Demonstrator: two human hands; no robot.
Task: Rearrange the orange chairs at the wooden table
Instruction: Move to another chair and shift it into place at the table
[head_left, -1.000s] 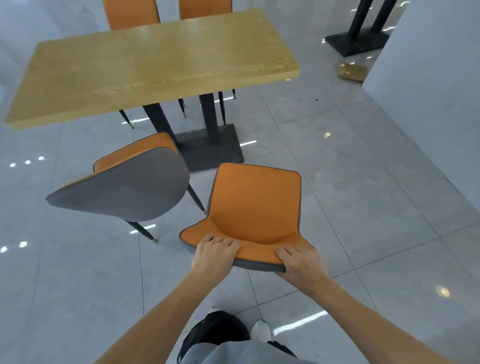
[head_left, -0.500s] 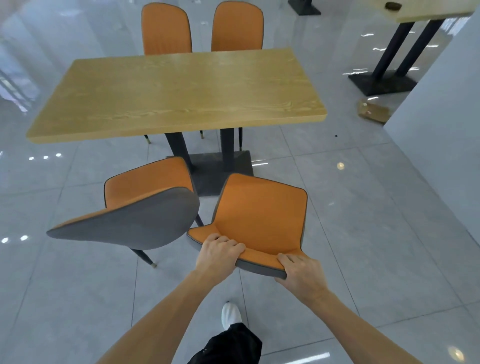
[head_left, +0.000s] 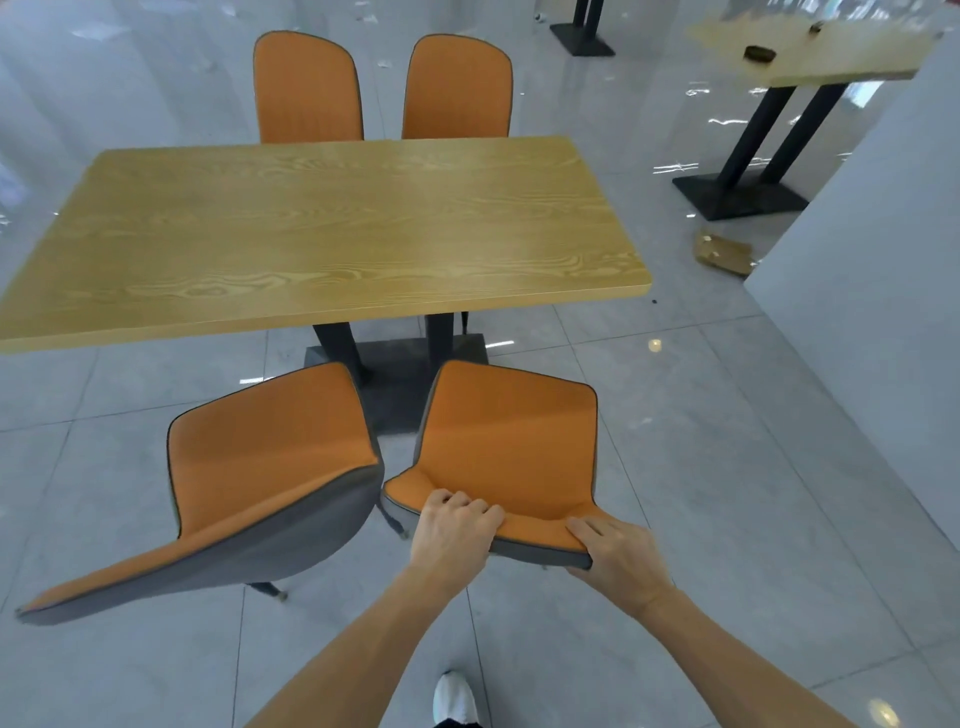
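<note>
An orange chair with a grey back (head_left: 511, 441) stands on the near side of the wooden table (head_left: 322, 234), facing it. My left hand (head_left: 452, 530) and my right hand (head_left: 618, 558) both grip the top edge of its backrest. A second orange chair (head_left: 260, 467) stands just to its left, angled, its backrest nearly touching the held chair. Two more orange chairs (head_left: 309, 88) (head_left: 457, 88) stand side by side at the table's far side.
The table's dark pedestal base (head_left: 400, 364) sits just ahead of the near chairs. Another table (head_left: 810, 52) with dark legs stands at the back right. A brown flat object (head_left: 724, 252) lies on the tiled floor by a grey wall (head_left: 872, 249). My white shoe (head_left: 454, 696) is below.
The held chair has moved forward toward the table, beside the left chair. The view has lifted, bringing the far chairs and the back-right table into sight. Both hands keep their grip.
</note>
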